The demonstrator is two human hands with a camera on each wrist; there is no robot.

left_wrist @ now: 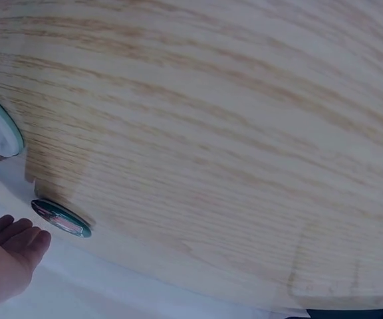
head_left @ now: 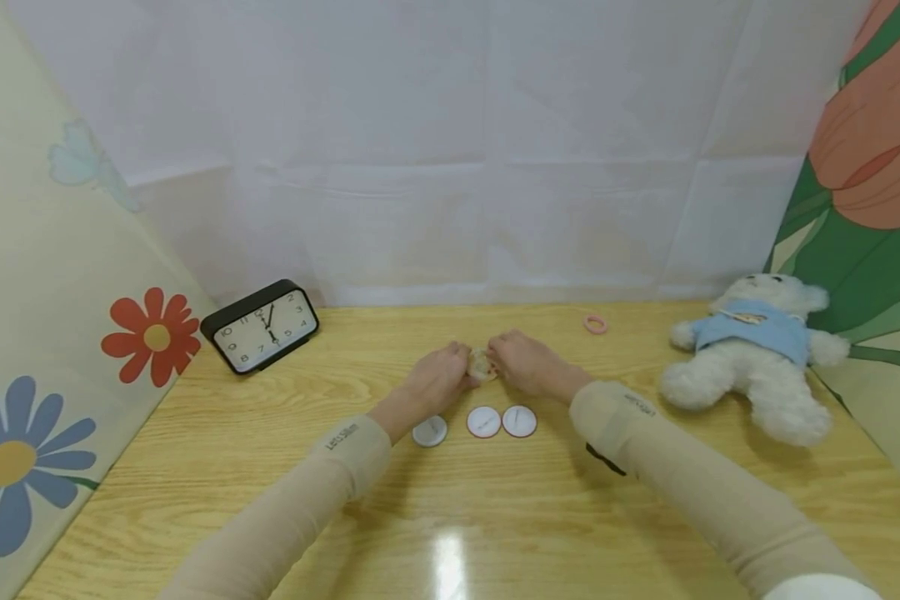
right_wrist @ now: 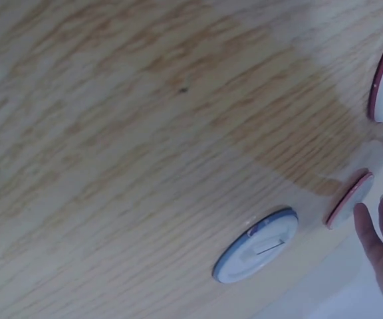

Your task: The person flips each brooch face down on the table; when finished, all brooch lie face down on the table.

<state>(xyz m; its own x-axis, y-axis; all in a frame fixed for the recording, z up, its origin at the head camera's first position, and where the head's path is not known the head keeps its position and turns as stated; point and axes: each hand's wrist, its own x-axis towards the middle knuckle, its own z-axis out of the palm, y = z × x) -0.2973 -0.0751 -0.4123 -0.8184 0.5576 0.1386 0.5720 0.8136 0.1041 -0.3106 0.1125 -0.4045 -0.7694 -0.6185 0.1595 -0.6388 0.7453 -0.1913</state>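
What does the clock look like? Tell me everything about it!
The clock is a wide box with rounded corners, a black frame that looks like plastic, and a white face with dark numbers and thin black pointers. I can't surely read the time. A dark foot seems to show underneath. It stands on the table, back on the left, face toward the camera. I can't tell whether its left corner meets the wall; only the table clearly touches it.

I see glossy, grained wood on the tabletop and creased, matt cloth in the backdrop. The toy bear looks fluffy, the round discs smooth.
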